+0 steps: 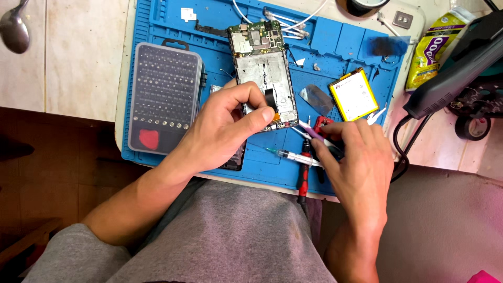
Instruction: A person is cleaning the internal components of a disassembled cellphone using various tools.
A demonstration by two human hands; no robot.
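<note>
An opened phone frame with a bare circuit board at its top lies on a blue work mat. My left hand pinches the lower left part of the phone frame between thumb and forefinger. My right hand rests at the mat's front right and holds a thin purple-tipped tool, whose point reaches toward the phone's bottom edge. A small syringe and a red-handled tool lie just under that hand.
A grey case of screwdriver bits sits on the mat's left. A yellow-edged battery, a clear plastic piece and white cables lie right of and behind the phone. A spoon, a yellow packet and a dark device with cord surround the mat.
</note>
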